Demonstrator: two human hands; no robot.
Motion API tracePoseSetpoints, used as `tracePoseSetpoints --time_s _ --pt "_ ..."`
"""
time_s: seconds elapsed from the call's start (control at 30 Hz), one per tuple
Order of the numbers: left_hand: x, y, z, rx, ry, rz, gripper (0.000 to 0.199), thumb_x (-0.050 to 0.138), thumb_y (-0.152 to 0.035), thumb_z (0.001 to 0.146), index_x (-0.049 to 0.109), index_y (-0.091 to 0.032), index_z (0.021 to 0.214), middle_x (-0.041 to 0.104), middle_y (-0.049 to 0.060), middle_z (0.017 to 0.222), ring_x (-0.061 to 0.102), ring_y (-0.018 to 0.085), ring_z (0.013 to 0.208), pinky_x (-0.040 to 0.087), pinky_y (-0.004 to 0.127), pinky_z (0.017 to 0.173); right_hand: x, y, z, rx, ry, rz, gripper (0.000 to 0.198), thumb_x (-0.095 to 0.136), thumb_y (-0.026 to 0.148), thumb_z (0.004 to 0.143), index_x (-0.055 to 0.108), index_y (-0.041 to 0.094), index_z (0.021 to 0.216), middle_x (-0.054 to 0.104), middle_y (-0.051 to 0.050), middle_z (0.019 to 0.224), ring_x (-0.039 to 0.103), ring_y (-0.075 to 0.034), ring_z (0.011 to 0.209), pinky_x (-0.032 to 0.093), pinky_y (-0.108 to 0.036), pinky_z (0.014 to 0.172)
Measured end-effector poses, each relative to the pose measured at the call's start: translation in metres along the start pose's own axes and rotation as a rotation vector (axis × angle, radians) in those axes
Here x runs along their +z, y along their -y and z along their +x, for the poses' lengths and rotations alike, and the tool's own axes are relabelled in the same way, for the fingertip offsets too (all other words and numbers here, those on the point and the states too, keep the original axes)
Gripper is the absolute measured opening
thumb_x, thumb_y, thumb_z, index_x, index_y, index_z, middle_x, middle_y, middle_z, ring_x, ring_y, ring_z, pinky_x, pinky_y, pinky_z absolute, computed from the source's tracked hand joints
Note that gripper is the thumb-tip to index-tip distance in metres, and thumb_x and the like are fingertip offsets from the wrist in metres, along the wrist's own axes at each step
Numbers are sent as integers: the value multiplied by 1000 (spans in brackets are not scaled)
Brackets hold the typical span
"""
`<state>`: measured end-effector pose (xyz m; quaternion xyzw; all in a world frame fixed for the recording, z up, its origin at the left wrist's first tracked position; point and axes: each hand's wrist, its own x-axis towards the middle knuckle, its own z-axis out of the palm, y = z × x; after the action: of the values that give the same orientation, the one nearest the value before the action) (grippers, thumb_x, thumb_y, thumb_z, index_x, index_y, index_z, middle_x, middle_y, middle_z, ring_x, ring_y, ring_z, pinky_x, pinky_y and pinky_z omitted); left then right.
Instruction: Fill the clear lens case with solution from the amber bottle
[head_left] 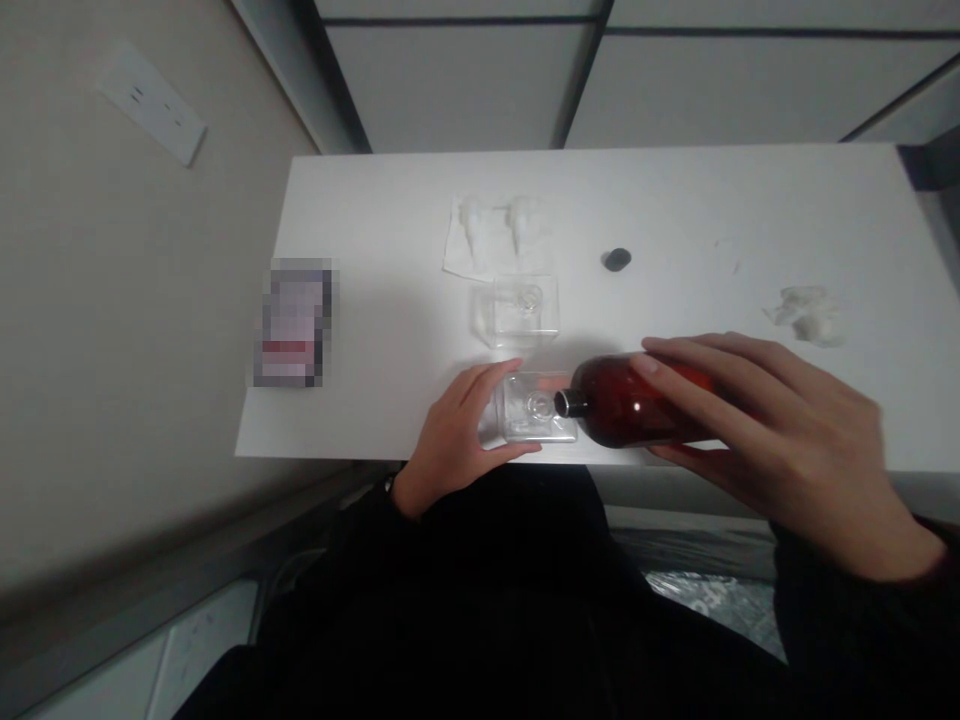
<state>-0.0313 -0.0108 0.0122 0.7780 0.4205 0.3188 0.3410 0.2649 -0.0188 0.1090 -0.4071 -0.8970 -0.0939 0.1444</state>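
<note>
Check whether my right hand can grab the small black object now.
Probably not: your right hand is holding the red bottle, though nothing else seems to block the way to the small black object.

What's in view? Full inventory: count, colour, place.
Glossy rounded bottle: 1, reddish-brown with dark neck, in right hand, tilted, neck toward a container
Square see-through containers: 2, clear, one in left hand, one just beyond
Tapered nozzle-like pieces: 2, white, on sheet
Thin flat sheet: 1, white, table's far side
Small round cap-like piece: 1, black, right of sheet
Crumpled tissue-like wad: 1, whitish, table's right
Pixelated item: 1, pinkish-grey, table's left
Rectangular table: 1, white, centre
Wall socket plate: 1, white, upper left
Panels: several, white, dark-edged, behind table
Left hand: 1, bare, dark sleeve
Right hand: 1, bare, dark sleeve
</note>
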Motion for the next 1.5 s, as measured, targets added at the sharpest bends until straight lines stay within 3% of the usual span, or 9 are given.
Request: tracePoseSetpoints --time_s 0.47,0.83,1.27,1.5 --pt "0 1 -1 -3 8 16 83 84 -50 89 42 -29 157 60 13 151 61 33 137 58 52 111 -2 1 -1 -3 14 -15 93 76 21 96 24 29 173 73 -17 141 74 -40 114 66 -54 89" --pt "-1 -1 -1 -32 26 23 83 84 -51 89 42 -29 157 60 13 151 61 33 137 58 51 110 -9 -3 -5 37 111 18 96 73 18 98 17 37 174 68 -12 150 72 -40 122 65 -57 96" --pt "-1 -1 -3 -53 8 -4 85 88 -49 86 44 -31 156 62 12 150 62 35 137 58 55 111 -10 0 3 -16 14 -39 93 72 17 98 20 28 174 76 -15 136 75 -38 111 67 -52 85" --pt "-1 0 -2 -54 5 -4 85 87 -50 86 44 -31 156 62 13 148 63 35 135 59 56 110 -9 -2 5 -43 -11 -60 87 70 19 100 24 24 173 76 -16 135 75 -35 110 66 -49 86"
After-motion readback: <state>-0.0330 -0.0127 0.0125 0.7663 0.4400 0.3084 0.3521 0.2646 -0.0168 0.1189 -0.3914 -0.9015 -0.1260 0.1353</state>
